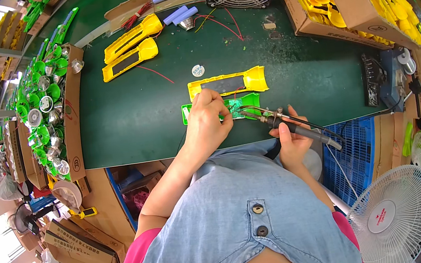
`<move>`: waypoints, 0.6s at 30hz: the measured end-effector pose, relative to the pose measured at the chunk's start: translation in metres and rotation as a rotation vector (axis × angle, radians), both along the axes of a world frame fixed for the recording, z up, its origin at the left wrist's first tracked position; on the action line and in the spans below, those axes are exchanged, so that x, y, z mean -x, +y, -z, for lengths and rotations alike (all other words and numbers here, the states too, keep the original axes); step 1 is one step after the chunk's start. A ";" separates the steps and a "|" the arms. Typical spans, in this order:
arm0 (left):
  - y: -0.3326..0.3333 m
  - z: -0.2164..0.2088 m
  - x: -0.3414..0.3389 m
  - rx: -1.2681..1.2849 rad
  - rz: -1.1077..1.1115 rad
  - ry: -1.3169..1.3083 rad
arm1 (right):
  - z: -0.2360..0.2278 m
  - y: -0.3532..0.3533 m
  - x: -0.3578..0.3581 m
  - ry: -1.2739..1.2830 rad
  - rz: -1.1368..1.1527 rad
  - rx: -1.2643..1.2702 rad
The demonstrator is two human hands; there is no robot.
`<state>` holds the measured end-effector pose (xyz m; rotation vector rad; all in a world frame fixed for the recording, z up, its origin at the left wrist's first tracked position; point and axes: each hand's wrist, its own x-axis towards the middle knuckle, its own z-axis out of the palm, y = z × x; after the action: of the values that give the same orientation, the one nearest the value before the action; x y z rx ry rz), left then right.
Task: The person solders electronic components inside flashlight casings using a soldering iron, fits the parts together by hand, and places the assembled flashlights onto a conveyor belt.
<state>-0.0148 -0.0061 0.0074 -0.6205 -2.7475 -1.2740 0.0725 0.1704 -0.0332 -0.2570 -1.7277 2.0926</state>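
Stretching beneath the fingers of both hands, the dark green tabletop (140,119) runs away to every side but the near one. Well to the left of the fingers, a cardboard carton (74,130) is heaped with green lamp heads and silver reflectors; far off to their right, a tilted carton (375,19) is packed with yellow housings, its far end lost in the dark lens rim.

The left hand (206,121) reaches in from the lower left, its back upward, fingers curled and drawn narrow over the work; whether they pinch a wire or a small part cannot be told, since the knuckles hide the tips. The right hand (293,142) lies lower, thumb and fingers closed around the dark handle of a soldering iron (302,128), which slants up and left so its metal tip points at the left fingertips. Whether the tip touches anything is too small to tell.

Just beyond the left fingers lies a yellow housing half (255,79) with a black strip inside. Directly under them sits a green housing half (253,99), its middle partly covered, holding a green circuit board (236,105). Farther beyond the left fingers rests a white round disc (198,71).
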 end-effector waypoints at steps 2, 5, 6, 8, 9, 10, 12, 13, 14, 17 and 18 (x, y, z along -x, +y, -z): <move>0.000 0.000 0.001 0.008 0.006 -0.004 | 0.000 -0.001 0.000 -0.035 0.013 0.011; 0.001 0.001 0.001 0.012 0.003 -0.004 | 0.002 0.000 0.001 -0.015 -0.006 0.008; 0.001 0.001 0.001 0.012 0.002 -0.004 | 0.004 0.000 0.000 -0.014 -0.007 0.008; 0.002 0.001 0.002 0.020 0.003 0.011 | 0.007 0.001 0.000 -0.007 -0.004 0.002; 0.002 0.001 0.002 0.020 0.003 0.012 | 0.006 0.001 0.000 -0.007 -0.004 0.002; 0.002 0.001 0.002 0.023 0.007 0.012 | 0.004 0.002 0.000 -0.035 -0.002 0.029; 0.002 0.001 0.003 0.026 0.011 0.013 | 0.002 0.003 0.000 -0.063 0.000 0.054; 0.002 0.000 0.004 0.040 0.028 0.022 | 0.002 0.003 0.000 -0.056 -0.020 0.062; 0.002 0.000 0.005 0.055 0.045 0.031 | 0.001 0.004 0.001 -0.050 -0.040 0.070; 0.002 0.000 0.005 0.057 0.044 0.033 | -0.002 0.007 0.004 0.058 -0.012 0.023; 0.002 0.001 0.005 0.056 0.040 0.036 | -0.005 0.008 0.004 0.061 -0.015 0.022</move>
<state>-0.0199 -0.0038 0.0065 -0.6997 -2.7638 -1.1850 0.0680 0.1785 -0.0284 -0.1853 -1.6771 2.1095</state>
